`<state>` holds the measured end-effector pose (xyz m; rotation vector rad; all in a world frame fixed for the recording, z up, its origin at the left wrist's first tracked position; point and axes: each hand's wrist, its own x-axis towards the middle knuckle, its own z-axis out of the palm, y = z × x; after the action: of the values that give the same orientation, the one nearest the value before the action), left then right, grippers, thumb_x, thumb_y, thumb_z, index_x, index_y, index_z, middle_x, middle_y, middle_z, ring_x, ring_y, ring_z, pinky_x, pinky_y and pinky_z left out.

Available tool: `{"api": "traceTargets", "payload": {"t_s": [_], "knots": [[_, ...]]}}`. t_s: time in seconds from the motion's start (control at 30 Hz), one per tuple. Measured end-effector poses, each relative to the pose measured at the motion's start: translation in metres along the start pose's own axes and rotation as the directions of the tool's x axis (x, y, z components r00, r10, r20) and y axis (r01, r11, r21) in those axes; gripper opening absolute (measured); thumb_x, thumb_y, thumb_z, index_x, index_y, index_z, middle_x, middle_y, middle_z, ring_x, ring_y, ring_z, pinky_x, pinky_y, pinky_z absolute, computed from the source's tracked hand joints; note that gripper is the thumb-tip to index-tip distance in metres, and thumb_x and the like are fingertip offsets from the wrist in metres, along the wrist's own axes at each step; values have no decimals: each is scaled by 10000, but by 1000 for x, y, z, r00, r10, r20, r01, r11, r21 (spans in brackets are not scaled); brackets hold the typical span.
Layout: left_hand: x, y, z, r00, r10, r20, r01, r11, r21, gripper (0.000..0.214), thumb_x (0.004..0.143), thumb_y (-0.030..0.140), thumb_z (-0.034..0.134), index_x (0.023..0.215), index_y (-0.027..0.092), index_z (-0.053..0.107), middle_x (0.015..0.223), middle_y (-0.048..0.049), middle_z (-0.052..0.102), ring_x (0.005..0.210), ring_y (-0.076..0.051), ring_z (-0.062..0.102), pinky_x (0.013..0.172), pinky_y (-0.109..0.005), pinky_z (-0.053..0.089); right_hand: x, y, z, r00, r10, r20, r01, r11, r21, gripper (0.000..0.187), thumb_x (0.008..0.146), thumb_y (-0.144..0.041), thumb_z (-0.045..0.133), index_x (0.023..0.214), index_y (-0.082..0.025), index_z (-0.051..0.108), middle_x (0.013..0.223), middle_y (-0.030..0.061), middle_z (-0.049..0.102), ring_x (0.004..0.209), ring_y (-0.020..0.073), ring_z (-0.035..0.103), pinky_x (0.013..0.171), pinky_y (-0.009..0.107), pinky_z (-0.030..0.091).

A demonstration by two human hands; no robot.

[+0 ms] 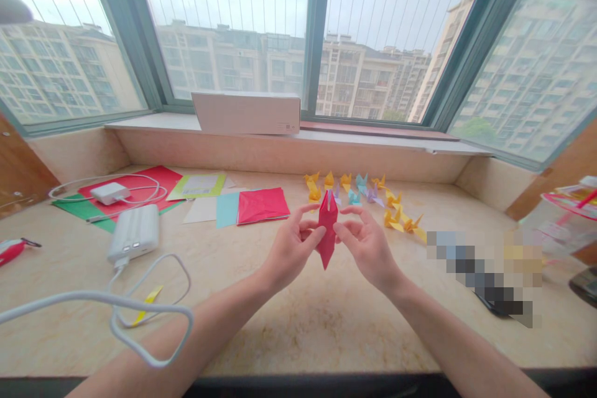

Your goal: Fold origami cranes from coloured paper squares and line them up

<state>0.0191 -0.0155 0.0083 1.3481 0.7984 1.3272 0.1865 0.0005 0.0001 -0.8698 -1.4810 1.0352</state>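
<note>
A red folded origami paper [329, 230], long and diamond-shaped with a slit at its top end, is held upright above the counter. My left hand [298, 239] pinches its left edge between thumb and fingers. On the opposite edge, my right hand [366, 242] grips it the same way, its index finger raised near the top. Behind the paper stand several folded paper cranes: yellow ones [394, 219], blue ones [362, 183] and purple ones [374, 194]. Some of them are partly hidden by the red paper and my fingers.
Left of my hands lie red sheets [263, 205], a light blue sheet [227, 210] and more coloured paper. A white power bank [135, 233] with looping cables [153, 308] sits at left. At right are a pixelated dark object [494, 298] and a clear plastic cup [559, 224]. A white box [247, 113] leans by the window.
</note>
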Motion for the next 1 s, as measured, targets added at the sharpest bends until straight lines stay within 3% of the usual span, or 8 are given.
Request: {"api": "traceTargets", "payload": {"t_s": [0.17, 0.3, 0.7, 1.0], "knots": [[2, 0, -1, 999, 25, -36, -27, 998, -57, 360, 854, 298, 693, 1078, 207, 426, 854, -51, 765, 708, -204, 740, 630, -296, 575, -1, 0, 0, 999, -32, 38, 33, 999, -35, 276, 879, -401, 655, 1068, -232, 546, 801, 17, 715, 697, 177, 661, 716, 349, 520], [2, 1, 0, 999, 26, -30, -27, 999, -42, 305, 855, 298, 693, 1024, 186, 465, 876, -72, 768, 704, -199, 738, 621, -288, 573, -1, -2, 0, 998, -42, 43, 43, 998, -37, 247, 896, -389, 638, 1065, -225, 568, 823, 26, 714, 705, 175, 659, 733, 355, 522], [0, 5, 1, 999, 37, -27, -38, 999, -39, 297, 867, 325, 676, 1048, 170, 499, 858, -70, 775, 687, -196, 737, 604, -275, 564, -2, -1, 0, 989, -147, 16, 148, 979, -141, 253, 918, -361, 614, 1126, -221, 581, 950, 51, 693, 739, 173, 667, 715, 348, 554], [0, 5, 1, 997, 66, -50, -68, 997, -39, 382, 870, 345, 668, 1172, 202, 483, 861, -38, 757, 667, -164, 712, 604, -249, 546, -3, -8, -4, 898, -418, 136, 433, 792, -430, 246, 947, -198, 542, 1136, -255, 689, 1076, 76, 601, 860, 175, 623, 741, 336, 548]]}}
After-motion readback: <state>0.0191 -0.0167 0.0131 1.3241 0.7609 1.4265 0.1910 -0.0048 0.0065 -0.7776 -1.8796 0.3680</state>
